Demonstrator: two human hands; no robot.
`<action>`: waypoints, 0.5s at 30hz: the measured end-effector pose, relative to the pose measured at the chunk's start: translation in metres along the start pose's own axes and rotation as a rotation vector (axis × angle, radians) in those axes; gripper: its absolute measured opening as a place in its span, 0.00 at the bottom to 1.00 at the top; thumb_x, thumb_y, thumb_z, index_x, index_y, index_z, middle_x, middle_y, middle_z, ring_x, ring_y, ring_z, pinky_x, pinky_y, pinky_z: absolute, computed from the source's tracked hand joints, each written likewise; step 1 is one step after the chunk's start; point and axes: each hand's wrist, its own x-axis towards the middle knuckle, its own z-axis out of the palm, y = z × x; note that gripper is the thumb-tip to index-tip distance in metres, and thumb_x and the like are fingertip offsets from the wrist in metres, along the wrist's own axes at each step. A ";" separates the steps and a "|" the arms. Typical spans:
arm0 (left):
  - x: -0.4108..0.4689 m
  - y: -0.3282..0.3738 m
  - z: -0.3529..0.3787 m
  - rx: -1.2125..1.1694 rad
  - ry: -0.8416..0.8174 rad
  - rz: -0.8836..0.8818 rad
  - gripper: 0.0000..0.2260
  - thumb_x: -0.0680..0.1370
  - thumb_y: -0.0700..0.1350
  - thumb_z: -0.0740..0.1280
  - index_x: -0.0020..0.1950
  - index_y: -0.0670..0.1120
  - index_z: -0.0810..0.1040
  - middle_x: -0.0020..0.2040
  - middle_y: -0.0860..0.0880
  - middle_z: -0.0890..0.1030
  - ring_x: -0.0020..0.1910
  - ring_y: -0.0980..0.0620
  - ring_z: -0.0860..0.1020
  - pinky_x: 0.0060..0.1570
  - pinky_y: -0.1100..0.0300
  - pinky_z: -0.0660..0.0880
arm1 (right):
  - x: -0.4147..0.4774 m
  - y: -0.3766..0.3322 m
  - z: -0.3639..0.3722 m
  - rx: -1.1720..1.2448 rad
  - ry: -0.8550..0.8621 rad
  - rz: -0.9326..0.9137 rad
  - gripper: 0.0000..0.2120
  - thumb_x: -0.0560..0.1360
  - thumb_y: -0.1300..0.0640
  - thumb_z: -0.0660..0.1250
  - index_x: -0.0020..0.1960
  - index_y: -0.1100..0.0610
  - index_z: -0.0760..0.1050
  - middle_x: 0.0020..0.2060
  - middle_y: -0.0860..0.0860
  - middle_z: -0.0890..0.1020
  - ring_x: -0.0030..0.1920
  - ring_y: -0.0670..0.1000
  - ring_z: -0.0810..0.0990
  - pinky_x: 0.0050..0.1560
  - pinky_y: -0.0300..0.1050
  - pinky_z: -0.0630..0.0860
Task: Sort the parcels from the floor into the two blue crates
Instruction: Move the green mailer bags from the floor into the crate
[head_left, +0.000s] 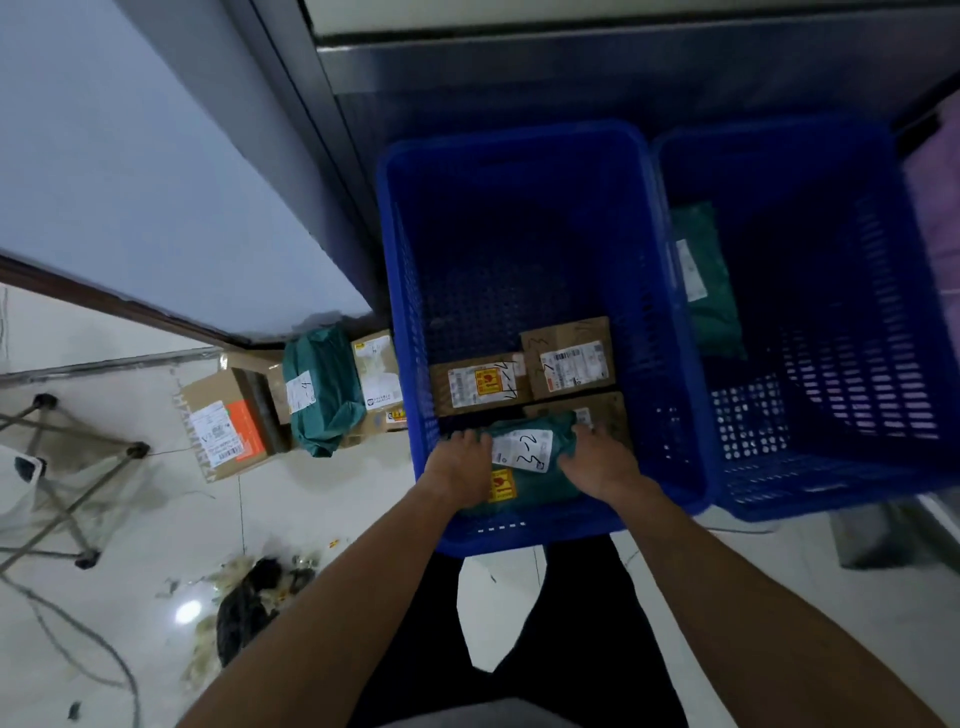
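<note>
Two blue crates stand side by side: the left crate and the right crate. Inside the left crate, at its near end, lies a green bag parcel with a white label. My left hand grips its left end and my right hand grips its right end. Behind it lie two cardboard boxes, and a third box shows partly under the bag. A green bag leans on the right crate's left wall.
On the floor left of the crates lie a green bag, a taped box with an orange label and smaller boxes. A folding metal stand, scraps and a dark bag sit at lower left. A wall and door frame run behind.
</note>
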 end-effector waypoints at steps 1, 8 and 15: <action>-0.004 -0.001 -0.008 -0.001 0.012 0.011 0.22 0.80 0.49 0.62 0.71 0.42 0.64 0.67 0.39 0.71 0.65 0.40 0.72 0.59 0.46 0.73 | -0.007 -0.002 -0.003 0.026 0.010 0.005 0.30 0.81 0.46 0.60 0.79 0.57 0.60 0.74 0.60 0.67 0.69 0.62 0.72 0.66 0.52 0.72; -0.028 -0.007 -0.052 -0.145 0.120 -0.040 0.20 0.82 0.50 0.60 0.69 0.41 0.67 0.66 0.39 0.74 0.63 0.39 0.75 0.56 0.46 0.73 | -0.041 -0.011 -0.003 0.055 0.039 0.006 0.27 0.82 0.45 0.60 0.76 0.58 0.64 0.72 0.59 0.69 0.67 0.61 0.73 0.62 0.51 0.72; -0.056 -0.007 -0.057 -0.680 0.328 -0.261 0.17 0.81 0.50 0.62 0.66 0.42 0.73 0.59 0.41 0.80 0.57 0.39 0.78 0.46 0.55 0.69 | -0.049 -0.027 0.012 0.153 0.166 -0.139 0.21 0.82 0.47 0.61 0.71 0.56 0.70 0.67 0.57 0.74 0.64 0.58 0.76 0.61 0.52 0.74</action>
